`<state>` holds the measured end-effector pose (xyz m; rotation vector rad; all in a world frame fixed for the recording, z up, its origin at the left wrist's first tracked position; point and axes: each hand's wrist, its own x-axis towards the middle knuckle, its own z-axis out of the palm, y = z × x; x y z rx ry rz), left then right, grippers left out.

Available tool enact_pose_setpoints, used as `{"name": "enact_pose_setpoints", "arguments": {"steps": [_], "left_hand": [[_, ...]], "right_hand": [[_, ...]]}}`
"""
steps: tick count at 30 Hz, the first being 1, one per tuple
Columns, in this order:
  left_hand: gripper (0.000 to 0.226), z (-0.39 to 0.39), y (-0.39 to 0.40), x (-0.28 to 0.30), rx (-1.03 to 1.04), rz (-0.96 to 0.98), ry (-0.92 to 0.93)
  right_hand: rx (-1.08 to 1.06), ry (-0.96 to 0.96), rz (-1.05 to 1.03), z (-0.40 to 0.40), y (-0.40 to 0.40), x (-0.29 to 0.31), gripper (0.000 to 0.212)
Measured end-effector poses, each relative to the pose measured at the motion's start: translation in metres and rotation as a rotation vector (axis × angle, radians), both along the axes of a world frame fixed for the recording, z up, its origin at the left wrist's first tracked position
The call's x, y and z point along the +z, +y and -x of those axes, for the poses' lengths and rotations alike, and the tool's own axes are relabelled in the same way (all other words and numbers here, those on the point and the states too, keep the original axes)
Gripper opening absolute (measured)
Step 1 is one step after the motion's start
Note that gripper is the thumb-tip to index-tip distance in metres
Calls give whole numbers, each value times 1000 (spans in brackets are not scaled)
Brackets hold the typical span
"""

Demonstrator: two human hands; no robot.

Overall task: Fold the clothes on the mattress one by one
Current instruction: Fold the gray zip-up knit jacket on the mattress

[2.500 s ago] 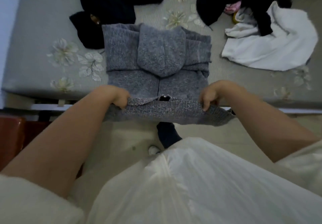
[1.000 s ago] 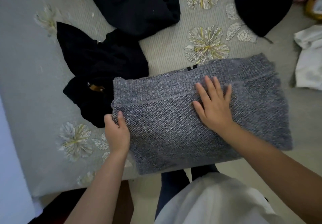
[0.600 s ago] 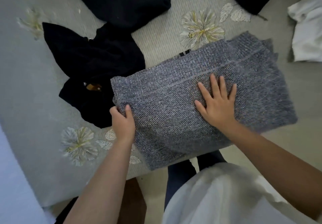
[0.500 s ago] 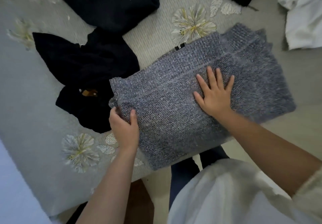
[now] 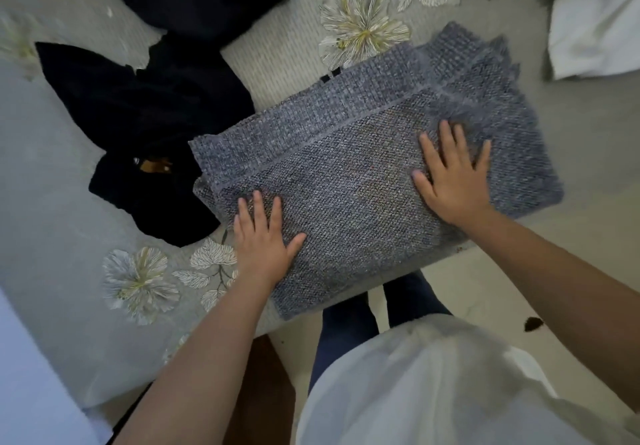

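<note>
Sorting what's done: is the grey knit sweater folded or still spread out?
Folded. The grey knit sweater lies as a compact rectangle with layered edges at its left side, both hands flat on top.

Grey flower-patterned mattress [image 5: 52, 209] — folded grey knit [image 5: 346, 174], black clothes [image 5: 145, 126], white garment [image 5: 595, 29] on top

The person wears a loose white top [image 5: 433, 385] with short sleeves and dark blue trousers [image 5: 349, 320], arms bare.
</note>
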<state>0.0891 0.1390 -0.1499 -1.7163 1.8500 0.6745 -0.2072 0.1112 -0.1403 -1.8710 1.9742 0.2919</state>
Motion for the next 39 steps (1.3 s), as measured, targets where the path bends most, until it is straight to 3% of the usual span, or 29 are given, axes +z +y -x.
{"name": "enact_pose_setpoints", "arguments": {"steps": [4,8,14,19,24,26,27,30,31,33,39], "left_hand": [[78,6,-8,5,-5,-59,-28],[61,9,-16,20,189,54,149],[63,34,18,27,218,214,123],[66,58,50,28,592,283,140],[61,55,38,25,483,377,188],[61,49,13,24,525,462,196],[65,45,-3,22,645,491,168],[81,22,-44,18,1428,375,244],[81,17,-48,15,1533,296,278],[73,14,-46,11,1468,231,313],[57,21,-7,16,1358,347,374]], "right_hand": [[14,-33,-217,14,-8,-13,67],[36,-60,-304,16,-19,-10,66],[266,-203,42,39,5,34,58],[322,-84,-153,69,35,45,81],[359,-100,-175,68,17,45,90],[341,-114,-144,59,-1,41,76],[362,-130,-144,53,-12,39,67],[445,-164,-174,29,-43,36,62],[471,-153,-175,22,-50,37,62],[526,-109,-191,10,-55,37,62],[535,15,-256,-19,-25,30,75]]}}
